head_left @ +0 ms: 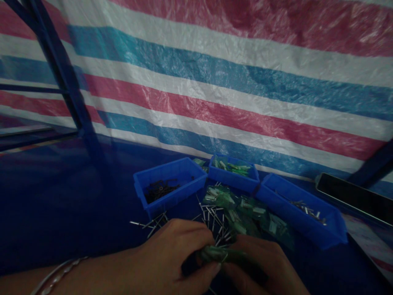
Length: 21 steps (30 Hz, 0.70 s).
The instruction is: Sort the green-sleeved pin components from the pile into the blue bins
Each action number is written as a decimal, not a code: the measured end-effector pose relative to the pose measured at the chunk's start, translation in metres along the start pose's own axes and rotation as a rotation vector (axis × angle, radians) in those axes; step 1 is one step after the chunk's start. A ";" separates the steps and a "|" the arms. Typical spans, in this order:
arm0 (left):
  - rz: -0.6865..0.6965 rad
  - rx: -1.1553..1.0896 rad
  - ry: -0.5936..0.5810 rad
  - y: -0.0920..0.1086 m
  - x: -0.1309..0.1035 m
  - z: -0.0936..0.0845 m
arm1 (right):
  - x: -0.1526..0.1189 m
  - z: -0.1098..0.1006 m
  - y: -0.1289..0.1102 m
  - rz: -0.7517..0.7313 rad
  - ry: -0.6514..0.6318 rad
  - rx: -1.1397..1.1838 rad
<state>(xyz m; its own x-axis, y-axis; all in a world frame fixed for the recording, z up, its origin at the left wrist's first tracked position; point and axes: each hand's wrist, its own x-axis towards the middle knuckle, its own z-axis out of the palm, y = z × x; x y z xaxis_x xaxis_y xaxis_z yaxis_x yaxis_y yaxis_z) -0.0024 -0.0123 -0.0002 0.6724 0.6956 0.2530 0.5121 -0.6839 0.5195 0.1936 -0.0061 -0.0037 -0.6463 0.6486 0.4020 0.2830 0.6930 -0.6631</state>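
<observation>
My left hand (175, 256) and my right hand (264, 262) come together at the bottom middle, fingertips nearly touching. Between them is a small greenish plastic bag (215, 254), pinched by the fingers of both hands. Just beyond the hands, thin silvery metal pins (215, 219) lie loose on the blue table (76, 196). Several filled green-tinted bags (253, 207) lie beyond my right hand. The undersides of both hands are dark and hard to make out.
Three blue bins stand behind: the left bin (181, 194) with dark screws, the middle bin (235, 179) with green bags, the right bin (322, 233) with metal pins. A phone (353, 198) lies far right. Striped sheeting (215, 73) hangs behind.
</observation>
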 end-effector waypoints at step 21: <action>-0.004 -0.001 0.064 -0.002 0.001 0.007 | -0.005 0.004 0.005 0.072 0.036 -0.062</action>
<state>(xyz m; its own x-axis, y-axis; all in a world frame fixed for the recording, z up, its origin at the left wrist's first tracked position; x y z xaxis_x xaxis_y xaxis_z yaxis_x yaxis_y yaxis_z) 0.0006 -0.0118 -0.0068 0.6347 0.7110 0.3027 0.5142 -0.6810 0.5215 0.1948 -0.0073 -0.0114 -0.5972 0.7076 0.3777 0.3721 0.6615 -0.6511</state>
